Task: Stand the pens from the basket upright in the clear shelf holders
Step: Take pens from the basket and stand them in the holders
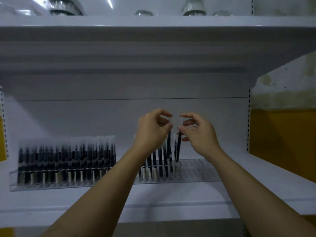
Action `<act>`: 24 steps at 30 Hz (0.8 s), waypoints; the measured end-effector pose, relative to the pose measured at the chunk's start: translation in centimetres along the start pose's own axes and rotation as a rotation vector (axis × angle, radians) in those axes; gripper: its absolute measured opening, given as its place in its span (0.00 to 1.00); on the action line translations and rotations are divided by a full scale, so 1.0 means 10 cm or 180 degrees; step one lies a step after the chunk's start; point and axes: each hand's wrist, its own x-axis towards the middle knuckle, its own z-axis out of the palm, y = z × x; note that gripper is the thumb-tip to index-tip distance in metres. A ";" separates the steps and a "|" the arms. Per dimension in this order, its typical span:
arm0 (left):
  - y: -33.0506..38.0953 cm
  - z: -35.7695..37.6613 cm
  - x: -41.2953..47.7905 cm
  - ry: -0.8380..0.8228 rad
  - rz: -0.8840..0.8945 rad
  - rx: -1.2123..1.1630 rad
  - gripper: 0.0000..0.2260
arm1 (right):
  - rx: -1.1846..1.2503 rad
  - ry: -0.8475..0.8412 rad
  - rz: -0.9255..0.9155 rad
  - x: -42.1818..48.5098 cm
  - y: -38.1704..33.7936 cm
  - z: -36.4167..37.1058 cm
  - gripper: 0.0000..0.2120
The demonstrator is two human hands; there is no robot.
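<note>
Head view: 2 clear holders stand side by side on a white shelf point(188, 202). The left holder point(13, 182) is packed with upright dark pens point(68, 156), caps up, so that barrels are kept apart and tops can be reached.

The right holder point(196, 168) is filled only at its left end, where a short row of standing pens point(159, 158) is seen; the grid of slots to the right of them is bare. Both hands are raised just above that boundary, which fits a filling order of left to right.

The right hand point(199, 134) is curled, and a dark pen point(178, 147) is pinched near its top between thumb and fingers. The pen is held almost vertical, slightly tilted, with its lower end at the first free slots beside the row. A high grip is judged to let the tip be steered into a slot without the neighbours being knocked.

The left hand point(153, 129) is also curled, and a second pen point(169, 141) appears to be pinched under its fingertips, hanging among the standing pens. Whether its lower end is seated cannot be told, since it is hidden by the row.

The basket is not in view. Glass jars point(193, 7) are seen on the upper shelf point(153, 48).
</note>
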 end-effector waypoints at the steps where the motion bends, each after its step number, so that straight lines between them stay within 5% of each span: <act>1: -0.03 0.03 0.00 0.0002 -0.0016 -0.0017 0.08 | 0.0028 0.0017 0.0004 0.01 0.04 0.01 0.13; 15: -0.23 0.23 0.12 0.0079 -0.0006 0.0151 0.08 | -0.0114 0.0025 0.0041 0.13 0.39 0.10 0.14; 24: -0.18 0.17 0.10 -0.0044 -0.0192 0.0217 0.08 | -0.1662 -0.0900 -0.0127 -0.27 0.51 0.06 0.29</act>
